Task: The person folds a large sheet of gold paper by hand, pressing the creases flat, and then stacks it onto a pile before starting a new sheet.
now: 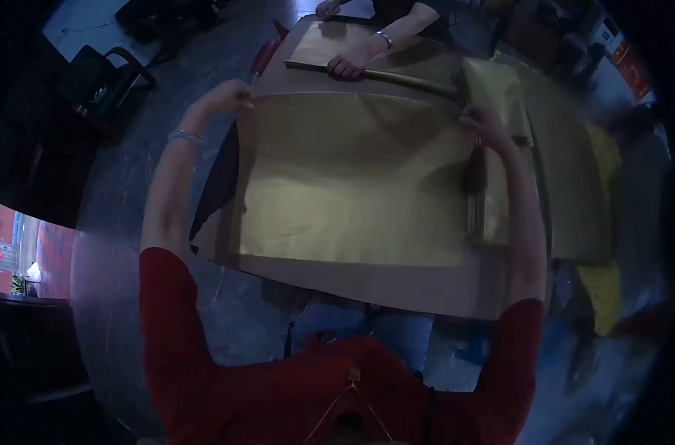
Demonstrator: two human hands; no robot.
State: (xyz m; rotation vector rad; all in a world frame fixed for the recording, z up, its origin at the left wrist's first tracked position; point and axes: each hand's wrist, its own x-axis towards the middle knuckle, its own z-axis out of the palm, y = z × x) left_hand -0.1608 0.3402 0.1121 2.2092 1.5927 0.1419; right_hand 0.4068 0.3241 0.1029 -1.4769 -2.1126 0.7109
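Note:
A large gold sheet [352,185] is spread across the brown work surface [396,285] in front of me. My left hand [232,96] pinches its far left corner, fingers closed. At the far right corner, my right hand [483,124] has its fingers closed on the sheet's edge. Beyond the far edge lies a long gold roll [404,80], gripped by another person's hand [347,67]. A stack of folded gold sheets [495,196] is under and beside my right forearm.
Across the surface, the other person's second hand [327,10] rests near another gold sheet [319,44]. A dark armchair [104,85] stands at the left. Large dull-gold sheets [574,170] and yellow material [600,297] lie at the right.

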